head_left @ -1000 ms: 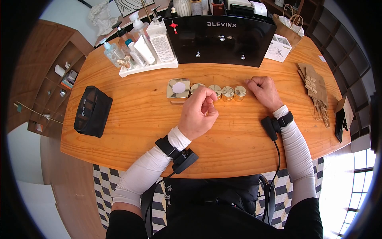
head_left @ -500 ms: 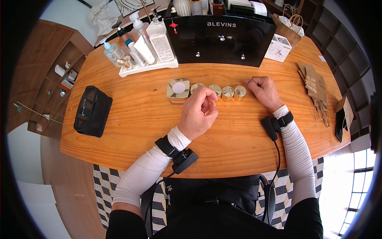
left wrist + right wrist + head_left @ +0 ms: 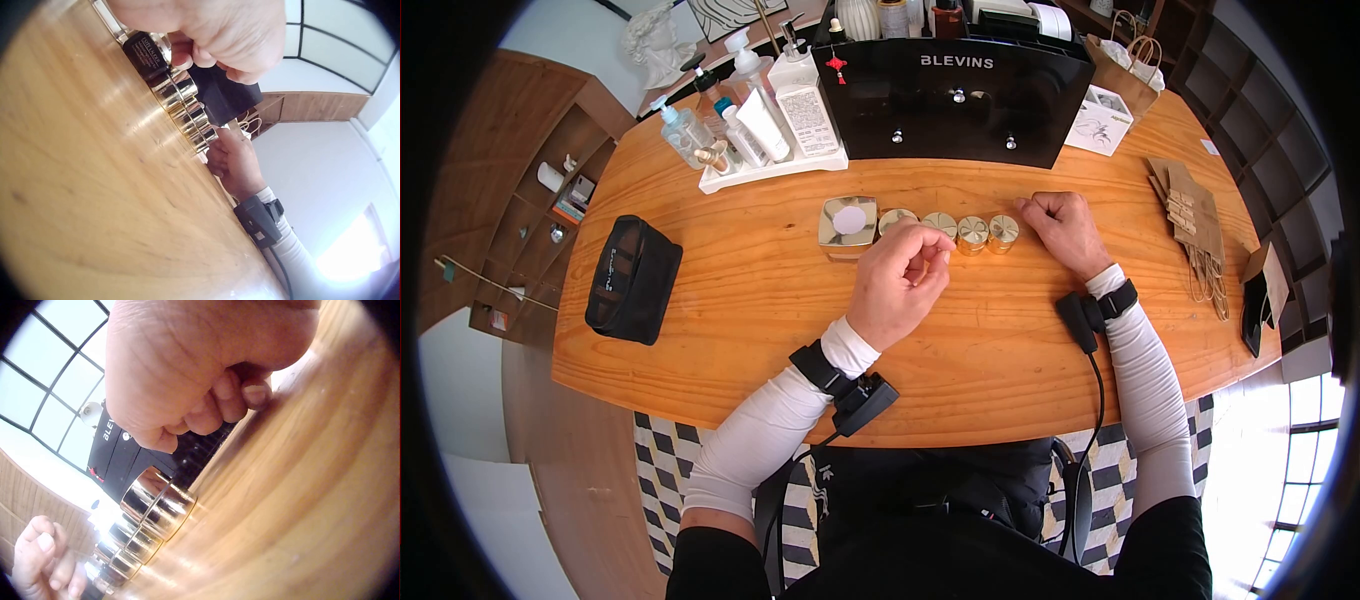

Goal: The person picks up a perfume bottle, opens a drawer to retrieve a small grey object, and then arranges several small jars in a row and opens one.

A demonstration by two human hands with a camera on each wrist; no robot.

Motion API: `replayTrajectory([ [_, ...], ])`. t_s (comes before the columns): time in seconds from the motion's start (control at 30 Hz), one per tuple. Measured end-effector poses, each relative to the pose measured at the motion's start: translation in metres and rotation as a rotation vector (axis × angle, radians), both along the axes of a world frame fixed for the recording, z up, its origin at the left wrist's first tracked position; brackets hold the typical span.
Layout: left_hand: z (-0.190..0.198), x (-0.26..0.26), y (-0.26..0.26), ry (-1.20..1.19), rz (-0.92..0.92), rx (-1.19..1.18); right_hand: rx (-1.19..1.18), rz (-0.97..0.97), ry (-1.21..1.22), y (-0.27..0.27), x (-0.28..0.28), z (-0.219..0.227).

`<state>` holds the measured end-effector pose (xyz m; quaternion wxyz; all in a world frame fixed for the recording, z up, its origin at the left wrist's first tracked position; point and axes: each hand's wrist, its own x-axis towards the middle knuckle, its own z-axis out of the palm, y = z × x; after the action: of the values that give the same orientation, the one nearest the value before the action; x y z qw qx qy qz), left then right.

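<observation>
A row of gold-lidded containers stands on the table. At its left in the head view is a squarish one with a pale round patch, and at its right end a small gold jar. My left hand hangs in front of the row with curled fingers, partly hiding the second and third lids; nothing shows in its grasp. The left wrist view has a dark labelled jar just below that hand. Right of the row, my right hand rests on the table, fingers folded in, apart from the gold jars.
A black organizer stands behind the row, beside a white tray of bottles. A black pouch lies at the left. Paper bags are on the right, with a white box behind.
My left index finger has shifted slightly to the right and now covers more of the third lid's lower edge. My right hand has stayed still.
</observation>
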<state>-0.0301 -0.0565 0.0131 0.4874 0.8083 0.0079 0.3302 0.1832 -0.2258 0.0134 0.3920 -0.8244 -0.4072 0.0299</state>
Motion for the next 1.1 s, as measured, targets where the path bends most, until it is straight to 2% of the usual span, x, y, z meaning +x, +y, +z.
replayTrajectory([
  [0.77,0.002,-0.001,0.000,-0.035,-0.032,-0.017,0.013,0.005,0.011,0.000,0.001,-0.002],
  [0.87,0.001,0.000,0.002,-0.031,-0.012,0.008,0.046,0.001,0.027,0.001,0.001,-0.004],
  [0.93,-0.002,0.000,0.005,-0.020,-0.018,0.029,0.183,0.010,0.131,0.001,0.001,-0.004],
  [0.97,-0.003,0.000,0.006,-0.010,-0.025,0.052,0.178,0.006,0.131,0.000,-0.006,0.002],
  [1.03,-0.004,-0.001,0.007,0.016,-0.008,0.015,0.287,0.050,0.293,0.001,-0.029,0.021],
  [1.1,-0.005,-0.005,0.006,0.060,0.022,-0.062,0.336,0.039,0.277,0.005,-0.045,0.022],
])
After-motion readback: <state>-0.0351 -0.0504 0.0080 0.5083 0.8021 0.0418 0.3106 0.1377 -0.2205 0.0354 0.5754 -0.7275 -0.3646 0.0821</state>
